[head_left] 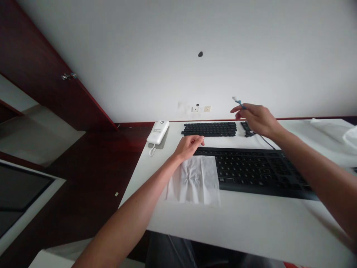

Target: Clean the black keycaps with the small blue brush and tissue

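My right hand (258, 118) is raised above the table's far side, its fingers closed round a small brush (238, 101) with a blue stem and a whitish tip. The tip points up and left, slightly blurred. My left hand (191, 146) is curled at the upper left corner of a black keyboard (251, 169); whatever its fingers may hold is hidden. Small pale marks show across the keyboard where its keycaps seem to be off. Behind it, black keycaps (210, 129) lie in rows, with a smaller group (246, 128) to the right. A white tissue (199, 182) overlaps the keyboard's left end.
A white power bank (158, 133) with a strap lies at the table's left edge. White crumpled plastic (334, 130) is at the far right. The wall with sockets (201, 109) borders the table's back. A dark red door (50, 67) stands at left.
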Tool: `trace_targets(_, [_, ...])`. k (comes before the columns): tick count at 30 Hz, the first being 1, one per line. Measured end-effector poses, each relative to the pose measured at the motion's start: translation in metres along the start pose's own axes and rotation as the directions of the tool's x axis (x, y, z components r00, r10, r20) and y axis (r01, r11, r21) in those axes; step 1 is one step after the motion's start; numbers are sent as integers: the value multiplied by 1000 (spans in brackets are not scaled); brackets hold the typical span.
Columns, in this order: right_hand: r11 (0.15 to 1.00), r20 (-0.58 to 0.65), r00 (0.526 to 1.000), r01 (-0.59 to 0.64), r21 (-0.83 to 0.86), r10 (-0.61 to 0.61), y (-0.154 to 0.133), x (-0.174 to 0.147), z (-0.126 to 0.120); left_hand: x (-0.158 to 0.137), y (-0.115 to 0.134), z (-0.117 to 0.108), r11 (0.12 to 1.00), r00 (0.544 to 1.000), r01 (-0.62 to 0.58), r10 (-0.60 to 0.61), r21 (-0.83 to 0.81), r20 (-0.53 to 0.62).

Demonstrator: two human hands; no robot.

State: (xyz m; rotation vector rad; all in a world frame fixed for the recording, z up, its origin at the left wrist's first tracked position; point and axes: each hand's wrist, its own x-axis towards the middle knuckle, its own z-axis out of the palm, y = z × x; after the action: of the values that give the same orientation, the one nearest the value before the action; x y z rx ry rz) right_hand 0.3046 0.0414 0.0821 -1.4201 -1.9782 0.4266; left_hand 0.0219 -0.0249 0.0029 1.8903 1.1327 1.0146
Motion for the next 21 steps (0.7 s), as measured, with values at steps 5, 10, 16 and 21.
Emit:
trace_targets(5, [956, 122, 986, -77, -283, 115, 69, 16, -36, 1, 0, 0, 1000, 1000, -8, 8, -4, 0])
trace_targets(10, [922, 269, 940, -101, -374, 212, 107, 14, -57, 1, 1, 0, 999, 1000, -10, 10, -45, 0])
trace_targets(16, [933, 433, 877, -45, -356, 208, 128, 13, -58, 1, 0, 0, 999, 1000, 6, -6, -35, -1])
trace_targets(21, [941, 455, 878, 14, -339, 151, 131, 12, -57, 1, -1, 0, 1000, 1000, 18, -18, -22, -3])
